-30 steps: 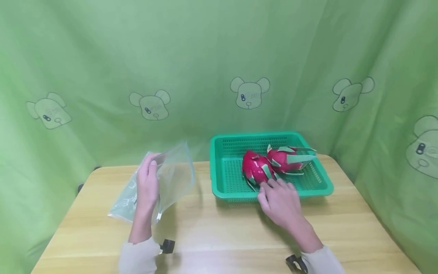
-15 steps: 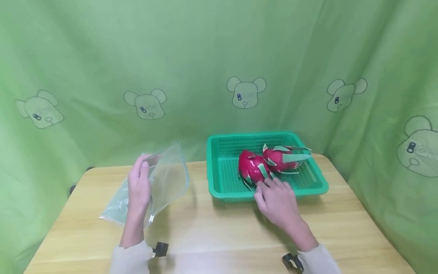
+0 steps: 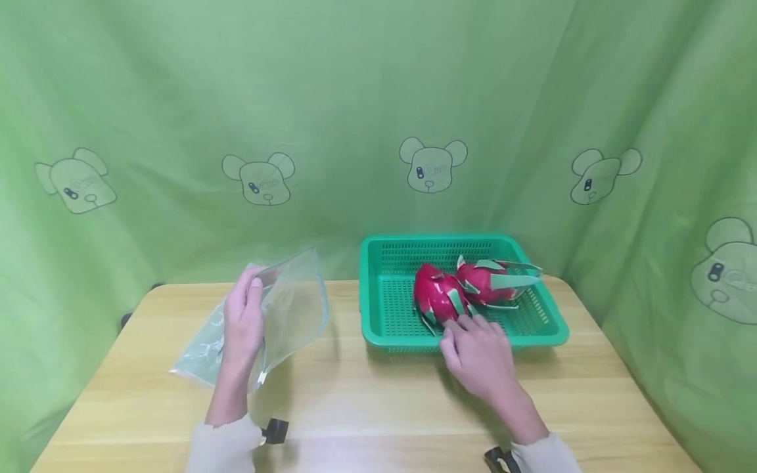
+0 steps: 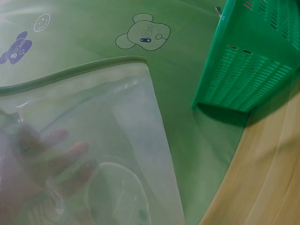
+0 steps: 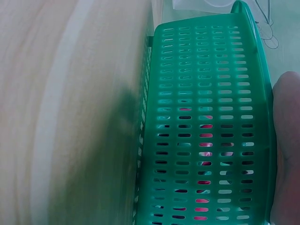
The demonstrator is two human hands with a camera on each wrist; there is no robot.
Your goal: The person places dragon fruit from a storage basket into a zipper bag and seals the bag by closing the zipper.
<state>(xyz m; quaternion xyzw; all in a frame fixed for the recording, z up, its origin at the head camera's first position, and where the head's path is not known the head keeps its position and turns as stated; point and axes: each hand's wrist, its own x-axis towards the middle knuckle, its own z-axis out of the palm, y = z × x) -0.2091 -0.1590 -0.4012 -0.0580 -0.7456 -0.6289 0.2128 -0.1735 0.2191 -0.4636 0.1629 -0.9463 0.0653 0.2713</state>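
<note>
In the head view my left hand (image 3: 244, 322) holds a clear zip bag (image 3: 296, 309) above the table's left side, thumb toward me. Its fingers show blurred through the plastic (image 4: 131, 122) in the left wrist view. A white slider (image 3: 262, 378) sits at the bag's lower edge. Two red dragon fruits with green scales, a nearer one (image 3: 436, 292) and a farther one (image 3: 478, 282), lie in a green plastic basket (image 3: 384, 340). My right hand (image 3: 481, 358) reaches over the basket's near rim beside the nearer fruit. Its fingertips are hidden, so their contact is unclear.
The basket stands at the back right of a wooden table (image 3: 367, 407). Green curtains (image 3: 343, 131) printed with mouse-like faces hang behind and on both sides. A dark camera mount sits at each wrist.
The head view has shifted slightly. Both hands keep nearly the same places, the left on the bag and the right at the basket rim. The fruits stay put in the basket.
</note>
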